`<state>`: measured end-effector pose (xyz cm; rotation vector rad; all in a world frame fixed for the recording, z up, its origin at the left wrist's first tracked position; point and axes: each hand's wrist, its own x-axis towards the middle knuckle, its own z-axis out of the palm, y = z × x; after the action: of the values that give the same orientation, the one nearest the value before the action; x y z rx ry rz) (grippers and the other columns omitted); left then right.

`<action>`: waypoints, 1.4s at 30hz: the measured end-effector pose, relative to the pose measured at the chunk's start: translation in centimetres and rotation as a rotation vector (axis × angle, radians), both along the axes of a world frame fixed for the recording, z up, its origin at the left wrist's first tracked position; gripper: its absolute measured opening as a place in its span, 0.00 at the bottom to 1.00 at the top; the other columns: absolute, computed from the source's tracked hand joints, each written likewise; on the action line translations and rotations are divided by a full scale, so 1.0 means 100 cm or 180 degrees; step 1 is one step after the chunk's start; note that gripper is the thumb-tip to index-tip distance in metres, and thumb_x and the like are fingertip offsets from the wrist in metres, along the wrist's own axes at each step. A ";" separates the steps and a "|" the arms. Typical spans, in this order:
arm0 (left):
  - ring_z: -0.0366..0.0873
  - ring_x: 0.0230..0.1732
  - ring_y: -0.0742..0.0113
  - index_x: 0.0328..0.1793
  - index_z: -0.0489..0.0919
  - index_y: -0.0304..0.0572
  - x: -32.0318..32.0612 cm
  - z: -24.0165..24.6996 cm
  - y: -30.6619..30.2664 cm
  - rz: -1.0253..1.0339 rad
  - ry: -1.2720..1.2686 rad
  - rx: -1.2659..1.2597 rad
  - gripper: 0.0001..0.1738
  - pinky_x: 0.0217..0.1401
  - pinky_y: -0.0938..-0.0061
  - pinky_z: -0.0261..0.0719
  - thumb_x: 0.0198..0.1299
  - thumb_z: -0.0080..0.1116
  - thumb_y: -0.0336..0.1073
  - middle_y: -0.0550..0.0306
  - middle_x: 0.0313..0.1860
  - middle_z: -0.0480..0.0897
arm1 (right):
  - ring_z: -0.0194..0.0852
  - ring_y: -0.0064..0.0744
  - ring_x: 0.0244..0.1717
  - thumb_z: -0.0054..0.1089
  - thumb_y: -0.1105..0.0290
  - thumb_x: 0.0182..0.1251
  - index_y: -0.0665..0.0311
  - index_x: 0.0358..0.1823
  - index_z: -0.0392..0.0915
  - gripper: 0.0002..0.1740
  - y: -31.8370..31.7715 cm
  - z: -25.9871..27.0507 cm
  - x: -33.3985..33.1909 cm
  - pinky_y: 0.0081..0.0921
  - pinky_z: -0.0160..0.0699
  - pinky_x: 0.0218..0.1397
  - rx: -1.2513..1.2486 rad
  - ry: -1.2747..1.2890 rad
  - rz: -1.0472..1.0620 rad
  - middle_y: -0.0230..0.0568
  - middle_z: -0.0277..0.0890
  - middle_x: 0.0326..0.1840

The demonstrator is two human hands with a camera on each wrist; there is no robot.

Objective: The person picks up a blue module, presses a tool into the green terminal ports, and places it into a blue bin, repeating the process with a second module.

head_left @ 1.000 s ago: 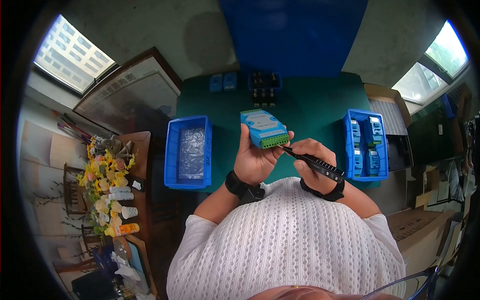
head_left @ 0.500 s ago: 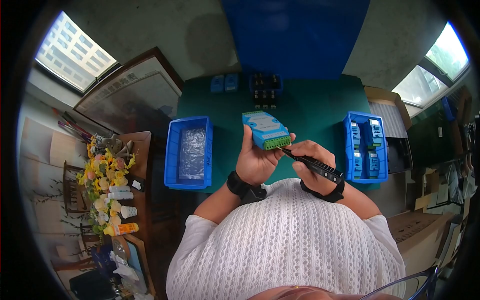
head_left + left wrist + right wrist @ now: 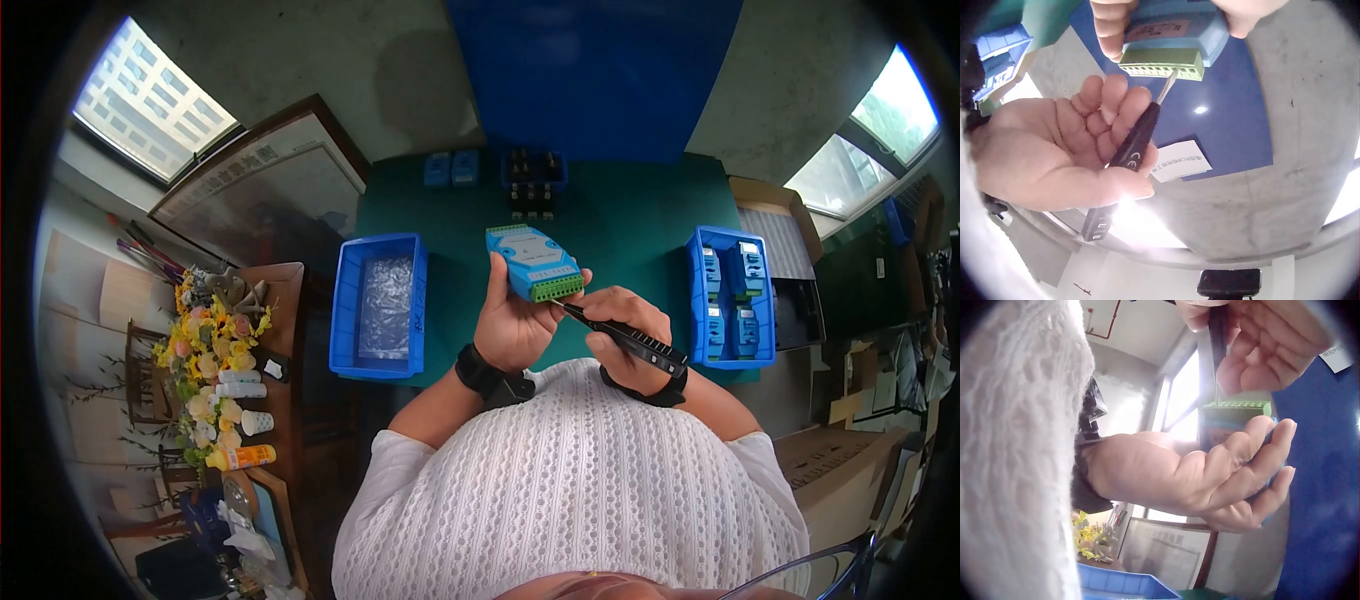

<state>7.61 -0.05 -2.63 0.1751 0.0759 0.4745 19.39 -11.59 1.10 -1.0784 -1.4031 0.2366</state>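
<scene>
My left hand (image 3: 512, 328) holds a blue electronic module (image 3: 532, 258) with a pale label, thumb along one side and fingers along the other. A green terminal block (image 3: 558, 290) on its near end faces my right hand (image 3: 632, 318). That hand grips a black-handled screwdriver (image 3: 642, 346) between thumb and fingers. In the left wrist view, the flat metal blade (image 3: 1167, 86) points up into the row of openings on the block. From the right wrist view, the blade (image 3: 1218, 394) stands upright at the block's top face, while my left fingers (image 3: 1254, 465) wrap the module from beneath.
On the left of the green table stands a blue bin (image 3: 345, 305) with clear plastic inside. A blue bin (image 3: 730, 362) at right holds several blue modules. Farther back are two blue pieces (image 3: 452, 169) and a small container with black parts (image 3: 533, 190).
The module and both hands have shifted slightly right and nearer in the head view. The screwdriver tip has moved left along the terminal block. Both hands keep their holds.
</scene>
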 end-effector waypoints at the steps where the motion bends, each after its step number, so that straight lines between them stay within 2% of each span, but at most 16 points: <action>1: 0.63 0.63 0.38 0.66 0.57 0.43 0.000 0.005 -0.002 0.0022 0.0048 0.0063 0.35 0.62 0.50 0.69 0.63 0.38 0.62 0.42 0.59 0.67 | 0.78 0.39 0.33 0.63 0.74 0.54 0.67 0.37 0.74 0.11 0.000 0.000 0.000 0.28 0.76 0.37 0.0021 0.0007 0.0028 0.43 0.77 0.33; 14: 0.67 0.61 0.40 0.64 0.58 0.42 0.000 0.005 -0.003 0.0030 0.0120 0.0138 0.34 0.63 0.50 0.70 0.63 0.40 0.61 0.45 0.56 0.70 | 0.78 0.41 0.36 0.64 0.74 0.53 0.67 0.38 0.74 0.12 0.000 0.001 -0.003 0.30 0.77 0.40 -0.0048 -0.0149 0.0113 0.46 0.77 0.36; 16: 0.67 0.61 0.41 0.64 0.58 0.42 0.001 0.005 -0.004 0.0083 0.0203 0.0193 0.35 0.60 0.52 0.73 0.62 0.41 0.61 0.45 0.57 0.70 | 0.78 0.41 0.36 0.64 0.72 0.55 0.68 0.38 0.73 0.12 -0.001 0.001 -0.002 0.30 0.77 0.40 -0.0082 -0.0164 0.0112 0.47 0.77 0.35; 19: 0.71 0.57 0.44 0.65 0.59 0.42 0.000 0.002 0.001 0.0050 0.0153 0.0219 0.39 0.51 0.58 0.79 0.59 0.43 0.65 0.44 0.57 0.70 | 0.77 0.39 0.36 0.62 0.67 0.58 0.69 0.38 0.73 0.13 -0.008 -0.006 0.005 0.29 0.75 0.40 0.0114 0.0508 0.0230 0.48 0.76 0.34; 20: 0.73 0.55 0.45 0.66 0.59 0.42 -0.001 -0.001 0.004 0.0026 0.0110 0.0216 0.41 0.48 0.60 0.81 0.58 0.43 0.66 0.44 0.57 0.70 | 0.74 0.34 0.33 0.57 0.60 0.62 0.70 0.36 0.71 0.17 -0.009 -0.008 0.007 0.27 0.72 0.38 0.0234 0.0715 0.0123 0.48 0.75 0.32; 23: 0.78 0.46 0.48 0.67 0.60 0.42 -0.003 -0.011 0.013 -0.0426 -0.0634 0.0148 0.47 0.38 0.67 0.83 0.53 0.43 0.72 0.42 0.57 0.70 | 0.64 0.24 0.25 0.47 0.52 0.67 0.68 0.33 0.68 0.22 -0.011 -0.010 0.015 0.21 0.64 0.29 0.0425 0.1332 -0.0182 0.40 0.68 0.25; 26: 0.79 0.39 0.50 0.67 0.60 0.41 -0.005 -0.015 0.015 -0.0483 -0.0538 0.0484 0.51 0.36 0.68 0.81 0.50 0.42 0.76 0.40 0.56 0.70 | 0.61 0.20 0.21 0.44 0.56 0.70 0.67 0.37 0.67 0.18 -0.026 -0.017 0.029 0.17 0.62 0.26 0.0129 0.1521 -0.0376 0.35 0.66 0.24; 27: 0.78 0.42 0.51 0.67 0.59 0.40 -0.004 -0.016 0.017 -0.0613 -0.0746 0.0649 0.51 0.41 0.67 0.80 0.51 0.42 0.75 0.40 0.56 0.70 | 0.63 0.20 0.22 0.43 0.58 0.71 0.66 0.38 0.67 0.16 -0.026 -0.017 0.028 0.17 0.64 0.27 0.0132 0.1483 -0.0552 0.37 0.68 0.25; 29: 0.76 0.47 0.52 0.68 0.58 0.39 -0.009 -0.015 0.017 -0.0636 -0.0390 0.0889 0.51 0.46 0.66 0.78 0.51 0.45 0.74 0.41 0.55 0.71 | 0.67 0.22 0.24 0.42 0.63 0.72 0.65 0.41 0.67 0.11 -0.026 -0.015 0.028 0.18 0.68 0.30 0.0132 0.1390 -0.0958 0.41 0.73 0.29; 30: 0.75 0.49 0.52 0.68 0.57 0.39 -0.011 -0.013 0.016 -0.0695 -0.0237 0.0995 0.51 0.48 0.66 0.77 0.51 0.47 0.73 0.42 0.55 0.71 | 0.70 0.23 0.26 0.44 0.66 0.71 0.64 0.42 0.67 0.09 -0.027 -0.016 0.030 0.18 0.69 0.31 0.0132 0.1525 -0.0808 0.43 0.74 0.32; 32: 0.72 0.55 0.56 0.69 0.57 0.38 -0.014 -0.007 0.021 -0.0863 0.0324 0.1721 0.51 0.56 0.65 0.73 0.49 0.58 0.66 0.46 0.56 0.71 | 0.74 0.25 0.29 0.46 0.71 0.69 0.63 0.45 0.66 0.07 -0.034 -0.020 0.038 0.19 0.72 0.34 0.0130 0.1769 -0.0637 0.48 0.77 0.38; 34: 0.72 0.53 0.55 0.68 0.59 0.37 -0.013 -0.006 0.020 -0.0618 0.1280 0.3070 0.52 0.56 0.65 0.72 0.41 0.69 0.58 0.46 0.56 0.71 | 0.78 0.30 0.36 0.48 0.74 0.68 0.62 0.44 0.65 0.06 -0.038 -0.029 0.049 0.22 0.76 0.41 0.0026 0.1317 -0.0435 0.53 0.77 0.46; 36: 0.72 0.52 0.53 0.67 0.61 0.38 -0.008 0.010 0.016 -0.0535 0.2195 0.5354 0.54 0.56 0.64 0.70 0.33 0.74 0.51 0.47 0.54 0.72 | 0.76 0.38 0.39 0.64 0.72 0.53 0.60 0.41 0.70 0.15 -0.033 -0.028 0.046 0.27 0.74 0.41 -0.0336 0.0152 -0.0726 0.48 0.75 0.51; 37: 0.72 0.51 0.52 0.66 0.62 0.38 -0.004 0.014 0.013 -0.0378 0.2611 0.6532 0.55 0.56 0.64 0.70 0.29 0.76 0.48 0.47 0.53 0.73 | 0.74 0.41 0.42 0.67 0.70 0.49 0.59 0.40 0.70 0.17 -0.035 -0.022 0.045 0.31 0.72 0.45 -0.0572 -0.0395 -0.0610 0.47 0.73 0.54; 39: 0.72 0.49 0.53 0.66 0.62 0.39 0.003 0.008 0.007 -0.0309 0.2489 0.6767 0.58 0.55 0.65 0.69 0.21 0.78 0.42 0.49 0.48 0.73 | 0.68 0.46 0.48 0.73 0.61 0.41 0.56 0.39 0.70 0.24 -0.036 -0.028 0.039 0.40 0.64 0.55 -0.1101 -0.1103 -0.0371 0.46 0.69 0.59; 42: 0.70 0.49 0.53 0.66 0.62 0.41 0.010 0.010 0.001 -0.0342 0.2246 0.6827 0.58 0.55 0.65 0.68 0.19 0.78 0.37 0.52 0.44 0.74 | 0.69 0.46 0.47 0.71 0.64 0.39 0.56 0.40 0.69 0.25 -0.036 -0.046 0.030 0.36 0.66 0.52 -0.1341 -0.1598 -0.0501 0.43 0.73 0.50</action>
<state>8.64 0.08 -1.61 2.4365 0.2192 0.1726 22.39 -15.19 -3.48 -1.6723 -1.7454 0.1541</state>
